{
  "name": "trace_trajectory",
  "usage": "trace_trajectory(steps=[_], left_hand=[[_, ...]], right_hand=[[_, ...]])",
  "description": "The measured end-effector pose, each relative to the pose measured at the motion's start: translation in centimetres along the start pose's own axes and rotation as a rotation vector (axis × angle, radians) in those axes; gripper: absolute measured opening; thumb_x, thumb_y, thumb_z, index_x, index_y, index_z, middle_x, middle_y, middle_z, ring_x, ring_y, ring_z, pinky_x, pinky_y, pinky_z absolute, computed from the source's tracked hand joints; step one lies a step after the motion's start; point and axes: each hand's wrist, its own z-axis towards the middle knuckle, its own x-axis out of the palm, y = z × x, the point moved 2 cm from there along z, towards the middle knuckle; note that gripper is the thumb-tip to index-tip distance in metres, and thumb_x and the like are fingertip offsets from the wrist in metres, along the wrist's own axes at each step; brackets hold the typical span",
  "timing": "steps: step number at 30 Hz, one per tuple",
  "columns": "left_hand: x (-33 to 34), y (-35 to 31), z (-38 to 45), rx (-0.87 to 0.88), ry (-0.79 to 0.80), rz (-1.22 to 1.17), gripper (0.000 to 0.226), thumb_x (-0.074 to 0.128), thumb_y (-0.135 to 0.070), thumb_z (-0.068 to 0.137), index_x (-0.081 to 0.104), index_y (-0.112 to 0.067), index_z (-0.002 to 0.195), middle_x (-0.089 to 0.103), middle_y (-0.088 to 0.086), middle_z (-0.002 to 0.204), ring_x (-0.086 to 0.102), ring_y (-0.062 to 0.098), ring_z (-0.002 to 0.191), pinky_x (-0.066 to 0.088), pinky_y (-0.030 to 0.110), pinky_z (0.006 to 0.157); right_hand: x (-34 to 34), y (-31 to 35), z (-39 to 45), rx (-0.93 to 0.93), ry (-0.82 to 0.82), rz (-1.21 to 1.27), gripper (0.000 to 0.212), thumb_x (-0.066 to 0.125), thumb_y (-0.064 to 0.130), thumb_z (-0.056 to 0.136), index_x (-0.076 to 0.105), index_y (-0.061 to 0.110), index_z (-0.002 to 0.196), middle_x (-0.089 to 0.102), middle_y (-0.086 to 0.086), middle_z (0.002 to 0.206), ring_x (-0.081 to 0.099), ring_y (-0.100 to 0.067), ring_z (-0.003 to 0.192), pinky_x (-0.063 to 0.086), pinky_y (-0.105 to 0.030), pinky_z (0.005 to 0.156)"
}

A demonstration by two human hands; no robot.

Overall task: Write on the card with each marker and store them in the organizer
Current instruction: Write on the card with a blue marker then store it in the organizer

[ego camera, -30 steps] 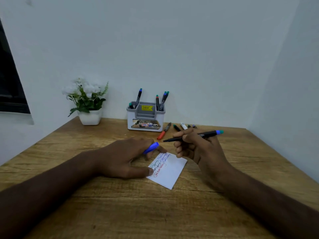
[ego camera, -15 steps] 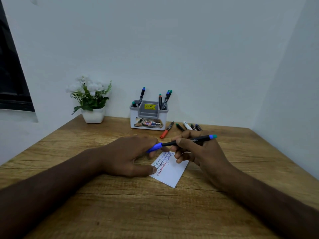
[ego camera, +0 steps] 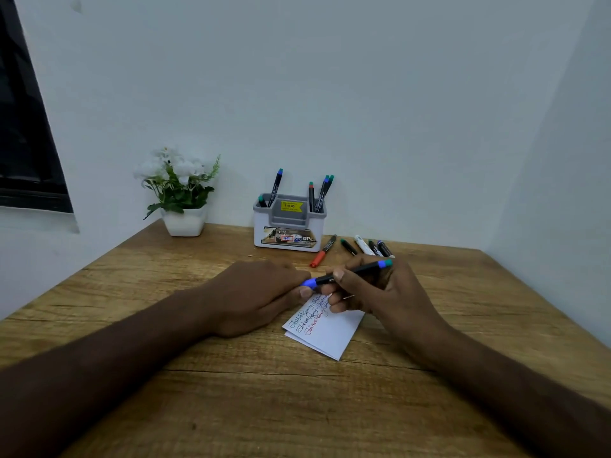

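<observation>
A white card (ego camera: 327, 335) with blue, green and red handwriting lies on the wooden desk (ego camera: 297, 391). My right hand (ego camera: 373, 292) grips a black marker (ego camera: 357, 270) by its barrel above the card. Its blue cap (ego camera: 309, 283) sits on the marker's tip, pinched by the fingers of my left hand (ego camera: 254, 292), which rests beside the card. The grey and white organizer (ego camera: 288, 226) stands at the back with several markers upright in it. More markers (ego camera: 363, 246), among them a red one (ego camera: 322, 252), lie to its right.
A white pot of white flowers (ego camera: 183, 196) stands at the back left by the wall. Walls close the desk at the back and right. A dark window (ego camera: 23, 127) is on the left.
The marker and the blue cap were apart; the right hand brought the tip leftward into the cap held by the left hand. They are now joined.
</observation>
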Motion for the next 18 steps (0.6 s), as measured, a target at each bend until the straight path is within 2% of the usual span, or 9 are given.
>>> trace_trajectory(steps=[4,7,11,13,15,16,18], left_hand=[[0.2,-0.1,0.0,0.0,-0.031,0.039,0.039,0.017,-0.059,0.107,0.051,-0.041,0.116,0.057,-0.014,0.109,0.052,0.003,0.094,0.051,0.038,0.082],[0.1,0.0,-0.1,0.006,-0.026,0.061,0.043,0.017,-0.06,0.107,0.052,-0.04,0.12,0.058,-0.014,0.119,0.053,0.003,0.099,0.051,0.038,0.084],[-0.1,0.1,0.0,-0.012,-0.02,0.034,0.047,0.015,-0.061,0.105,0.053,-0.039,0.122,0.059,-0.013,0.116,0.053,0.002,0.098,0.05,0.035,0.084],[-0.1,0.2,-0.1,-0.027,-0.031,-0.031,0.047,0.014,-0.062,0.103,0.053,-0.042,0.12,0.06,-0.015,0.111,0.053,0.0,0.097,0.047,0.031,0.083],[-0.2,0.3,-0.3,-0.028,-0.073,-0.159,0.033,0.019,-0.059,0.106,0.048,-0.048,0.117,0.059,-0.023,0.105,0.053,-0.005,0.097,0.044,0.025,0.084],[-0.3,0.3,-0.4,-0.034,-0.101,-0.23,0.024,0.023,-0.054,0.108,0.043,-0.049,0.12,0.06,-0.029,0.102,0.053,-0.009,0.097,0.042,0.019,0.084],[-0.7,0.2,-0.5,-0.042,-0.155,-0.377,0.018,0.031,-0.04,0.111,0.038,-0.038,0.128,0.063,-0.042,0.099,0.056,-0.017,0.096,0.039,0.007,0.079]], right_hand=[[0.5,-0.5,0.4,0.007,-0.027,-0.031,0.019,0.073,0.023,0.094,0.079,0.007,0.102,0.084,-0.012,0.087,0.081,-0.025,0.078,0.067,-0.031,0.075],[0.8,-0.7,0.6,0.026,-0.025,0.023,0.028,0.075,0.029,0.087,0.08,0.005,0.101,0.083,-0.014,0.087,0.08,-0.026,0.077,0.067,-0.031,0.075],[0.5,-0.7,1.0,0.053,0.026,0.031,0.023,0.075,0.026,0.093,0.079,0.007,0.105,0.083,-0.013,0.091,0.081,-0.024,0.081,0.067,-0.032,0.078],[-0.4,-0.5,1.4,-0.011,0.029,-0.183,0.028,0.078,0.034,0.093,0.077,0.013,0.111,0.084,-0.004,0.093,0.081,-0.018,0.087,0.067,-0.037,0.084],[-1.9,-0.3,1.4,-0.169,0.057,-0.503,0.026,0.081,0.04,0.09,0.076,0.024,0.11,0.081,0.005,0.092,0.078,-0.011,0.089,0.066,-0.034,0.083],[-2.5,-0.2,1.3,-0.257,0.125,-0.677,0.023,0.08,0.044,0.089,0.075,0.029,0.106,0.078,0.011,0.093,0.075,-0.008,0.091,0.064,-0.031,0.081],[-2.8,-0.5,0.9,-0.355,0.28,-0.926,0.023,0.074,0.053,0.088,0.077,0.036,0.103,0.074,0.019,0.1,0.069,-0.002,0.096,0.06,-0.028,0.081]])
